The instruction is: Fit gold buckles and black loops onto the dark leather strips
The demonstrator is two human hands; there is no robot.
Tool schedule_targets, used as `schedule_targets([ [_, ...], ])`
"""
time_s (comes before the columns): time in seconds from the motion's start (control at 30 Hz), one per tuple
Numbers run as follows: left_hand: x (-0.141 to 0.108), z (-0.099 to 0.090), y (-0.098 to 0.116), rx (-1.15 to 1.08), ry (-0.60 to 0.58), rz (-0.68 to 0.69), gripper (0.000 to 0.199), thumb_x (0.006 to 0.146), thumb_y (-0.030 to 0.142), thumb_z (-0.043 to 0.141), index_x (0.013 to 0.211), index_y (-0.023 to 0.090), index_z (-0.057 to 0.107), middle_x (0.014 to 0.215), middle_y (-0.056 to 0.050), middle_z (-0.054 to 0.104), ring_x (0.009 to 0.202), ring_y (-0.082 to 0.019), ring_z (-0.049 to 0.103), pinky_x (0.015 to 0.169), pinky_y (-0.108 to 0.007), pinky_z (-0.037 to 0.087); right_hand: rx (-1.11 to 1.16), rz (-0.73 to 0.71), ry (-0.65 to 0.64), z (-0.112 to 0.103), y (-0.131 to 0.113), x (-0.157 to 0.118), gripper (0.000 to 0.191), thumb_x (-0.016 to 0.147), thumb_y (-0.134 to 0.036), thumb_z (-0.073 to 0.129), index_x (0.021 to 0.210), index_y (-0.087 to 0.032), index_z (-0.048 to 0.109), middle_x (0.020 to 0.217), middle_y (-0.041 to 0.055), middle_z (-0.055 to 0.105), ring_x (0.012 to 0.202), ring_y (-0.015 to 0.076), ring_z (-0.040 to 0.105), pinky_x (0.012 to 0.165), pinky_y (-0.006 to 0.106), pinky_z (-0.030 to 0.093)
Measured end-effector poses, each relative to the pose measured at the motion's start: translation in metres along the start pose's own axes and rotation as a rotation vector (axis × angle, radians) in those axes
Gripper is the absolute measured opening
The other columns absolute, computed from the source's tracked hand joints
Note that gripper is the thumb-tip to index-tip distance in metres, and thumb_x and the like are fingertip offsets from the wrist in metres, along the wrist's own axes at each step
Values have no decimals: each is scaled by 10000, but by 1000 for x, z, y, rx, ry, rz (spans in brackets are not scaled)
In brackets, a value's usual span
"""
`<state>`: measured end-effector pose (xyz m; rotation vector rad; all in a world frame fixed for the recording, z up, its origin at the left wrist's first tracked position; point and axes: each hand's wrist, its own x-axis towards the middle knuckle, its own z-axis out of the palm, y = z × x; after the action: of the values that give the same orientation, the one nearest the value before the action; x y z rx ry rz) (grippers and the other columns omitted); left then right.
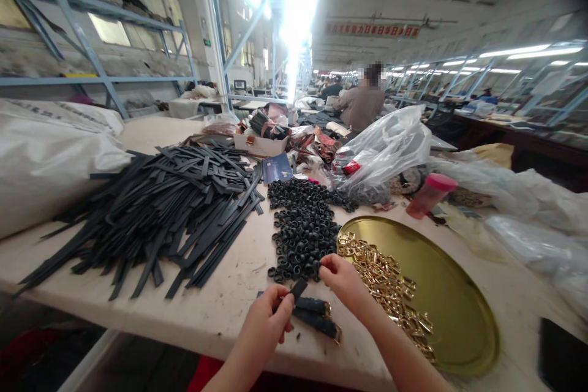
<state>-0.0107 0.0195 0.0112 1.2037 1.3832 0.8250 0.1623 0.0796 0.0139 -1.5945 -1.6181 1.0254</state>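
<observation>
My left hand (274, 313), near the table's front edge, is closed on a dark strap (298, 288) whose end sticks out past the fingers. My right hand (337, 272) pinches at the lower right of a pile of small black loops (303, 233); a dark loop shows at its fingertips. Between and below the hands lie finished-looking black straps with gold buckles (319, 321). Gold metal buckles (383, 275) cover the left part of a round gold tray (452, 294), beside my right forearm. A large heap of long black strips (169, 202) spreads on the left.
On the pale table (220, 318), a white sack (55, 159) stands left. Behind the loops are a blue card (277, 168), a white box (260, 146) and a clear plastic bag (390, 147). A pink-lidded jar (429, 196) leans beyond the tray. A person (362, 101) sits farther back.
</observation>
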Motion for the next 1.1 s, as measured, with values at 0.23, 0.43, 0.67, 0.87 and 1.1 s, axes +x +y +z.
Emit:
schedule_targets([
  [0.23,-7,5,9,33,-62,7,247,760,412,424,764,170,476,428,86,437,324,-60,339,337,-159,254,529,219,-304,5,-27,-42,152,711,-300,494,756,-164,545,543,-39,575,387,59,428,410,184,326],
  [0.43,-22,2,10,105,-81,21,170,768,336,433,710,184,482,424,96,408,354,-64,347,402,-171,286,587,139,-301,10,-18,-56,357,696,-475,589,843,-152,631,541,-38,557,407,62,422,413,191,301],
  [0.67,-21,1,12,185,-146,68,214,769,351,451,670,170,507,474,75,395,431,-79,365,442,-187,276,584,88,-329,18,-6,-68,427,750,-518,523,899,-135,640,466,-54,472,395,66,366,404,198,265],
  [0.87,-23,-2,12,234,-184,126,191,785,301,430,700,166,535,556,56,423,508,-89,386,494,-197,280,661,187,-234,26,-10,-67,490,785,-546,436,919,-113,623,437,-72,387,404,73,322,417,205,227],
  [1.1,-18,-2,2,195,-137,58,175,772,282,421,683,167,519,546,61,394,506,-92,367,485,-199,271,524,136,-81,40,-3,-60,427,786,-587,397,679,-190,515,402,-95,308,377,78,254,388,212,201],
])
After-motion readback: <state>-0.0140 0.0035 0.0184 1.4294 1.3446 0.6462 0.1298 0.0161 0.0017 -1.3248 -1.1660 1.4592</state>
